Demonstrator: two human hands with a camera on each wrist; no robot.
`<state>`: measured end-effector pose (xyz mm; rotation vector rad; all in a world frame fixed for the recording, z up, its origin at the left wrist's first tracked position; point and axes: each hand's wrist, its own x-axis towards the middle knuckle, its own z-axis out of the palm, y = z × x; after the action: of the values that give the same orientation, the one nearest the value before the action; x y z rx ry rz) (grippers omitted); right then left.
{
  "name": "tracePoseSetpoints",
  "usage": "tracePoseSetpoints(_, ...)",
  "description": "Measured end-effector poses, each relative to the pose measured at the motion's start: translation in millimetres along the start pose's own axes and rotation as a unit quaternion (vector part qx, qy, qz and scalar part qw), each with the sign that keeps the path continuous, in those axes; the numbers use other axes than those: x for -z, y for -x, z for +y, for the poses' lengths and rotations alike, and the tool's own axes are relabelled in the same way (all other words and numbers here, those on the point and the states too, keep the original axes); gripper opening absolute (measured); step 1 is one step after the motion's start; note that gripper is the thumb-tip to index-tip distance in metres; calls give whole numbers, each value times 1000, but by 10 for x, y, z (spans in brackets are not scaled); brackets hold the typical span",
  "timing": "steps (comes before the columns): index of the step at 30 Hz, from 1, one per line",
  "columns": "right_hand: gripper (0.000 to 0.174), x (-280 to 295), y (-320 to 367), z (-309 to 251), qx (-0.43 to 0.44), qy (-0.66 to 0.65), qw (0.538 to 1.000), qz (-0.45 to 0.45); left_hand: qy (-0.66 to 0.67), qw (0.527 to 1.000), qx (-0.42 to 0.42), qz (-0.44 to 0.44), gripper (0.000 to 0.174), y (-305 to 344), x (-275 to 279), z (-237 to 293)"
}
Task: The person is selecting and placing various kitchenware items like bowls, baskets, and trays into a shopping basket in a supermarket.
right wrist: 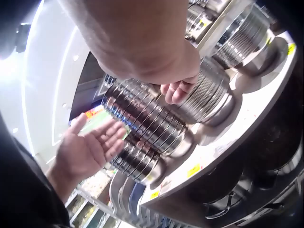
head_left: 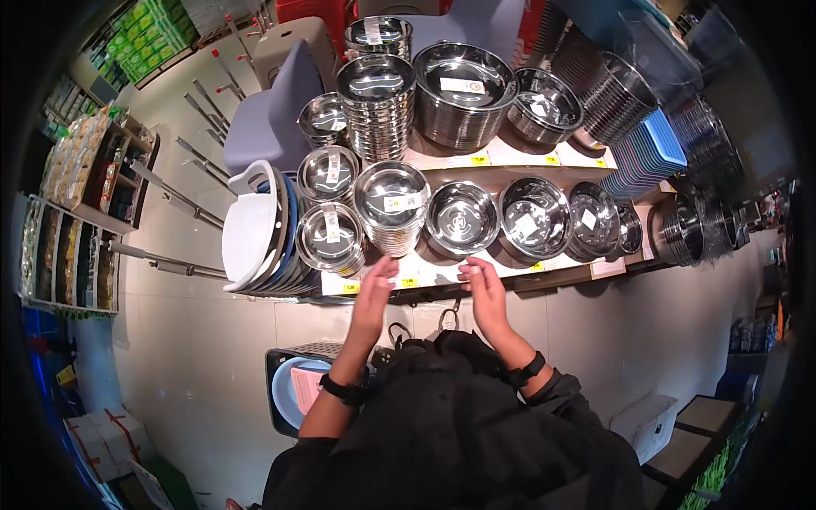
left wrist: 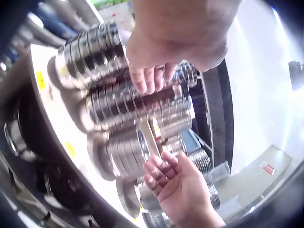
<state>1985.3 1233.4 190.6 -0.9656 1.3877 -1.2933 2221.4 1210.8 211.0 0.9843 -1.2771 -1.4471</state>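
Observation:
My left hand (head_left: 371,299) hangs in front of the lower display shelf, fingers extended and holding nothing. Opposite it, my right hand (head_left: 488,299) is likewise bare, fingers relaxed, and the two palms face each other with a gap between. Nearest the left fingertips stands a tall stack of stainless steel bowls (head_left: 393,200) with a label inside the top one. Close beyond the right fingertips is another stack of steel bowls (head_left: 461,223). In the left wrist view the right hand (left wrist: 183,190) shows its open palm; the left palm (right wrist: 88,154) shows in the right wrist view.
More steel bowls (head_left: 535,219) line the shelf (head_left: 433,274), with further stacks (head_left: 463,93) on the tier above. White and blue plastic basins (head_left: 251,229) lean at the left end. A basket (head_left: 276,399) with a light blue basin stands on the floor beside me.

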Motion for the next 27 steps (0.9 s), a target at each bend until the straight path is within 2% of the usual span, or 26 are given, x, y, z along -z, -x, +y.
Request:
tracePoseSetpoints(1,38,78,-3,32,-10,-26,999,24,41,994,93,-30,68,-31,-185,-39)
tracePoseSetpoints(2,46,172,-66,-40,-79,-59,990,96,75,972,219,-31,76,-199,-397,-400)
tracePoseSetpoints(3,58,218,-86,-29,-109,-58,990,74,82,970,227,-35,82,-208,-400,-425)
tracePoseSetpoints(5,68,304,-237,63,-110,-62,989,79,0,985,174,7,85,-539,-670,-613)
tracePoseSetpoints(6,71,312,-262,35,-123,-81,987,60,-5,984,176,7,87,-575,-683,-642)
tracePoseSetpoints(7,70,312,-299,13,-113,-57,991,46,-8,985,173,5,87,-666,-726,-662)
tracePoseSetpoints(10,68,292,-430,-129,-132,-87,987,20,6,988,138,75,79,-898,-881,-717)
tracePoseSetpoints(11,70,341,-564,148,-86,-77,993,13,-15,985,153,82,78,-934,-889,-740)
tracePoseSetpoints(13,71,362,-642,245,-74,-71,995,-1,-68,983,136,100,77,-976,-919,-815)
tracePoseSetpoints(14,72,361,-655,301,-55,-66,996,11,-26,990,112,86,77,-971,-890,-845)
tracePoseSetpoints(15,72,383,-621,235,-45,-64,997,-18,-31,989,113,88,77,-952,-898,-781)
tracePoseSetpoints(18,72,389,-594,253,-51,-33,998,-18,-23,989,127,70,68,-882,-929,-621)
tracePoseSetpoints(21,64,460,-497,262,-54,-21,998,-34,-46,985,131,106,68,-707,-920,-598)
tracePoseSetpoints(22,57,513,-407,318,-20,-7,999,-29,-132,976,141,100,71,-560,-969,-371)
tracePoseSetpoints(23,51,560,-322,368,14,7,1000,-26,-131,975,139,115,71,-414,-948,-354)
tracePoseSetpoints(25,38,671,-78,339,17,42,998,-43,-114,978,138,106,65,-5,-875,-369)
tracePoseSetpoints(27,35,732,166,282,33,77,994,-72,-159,971,133,121,61,408,-758,-323)
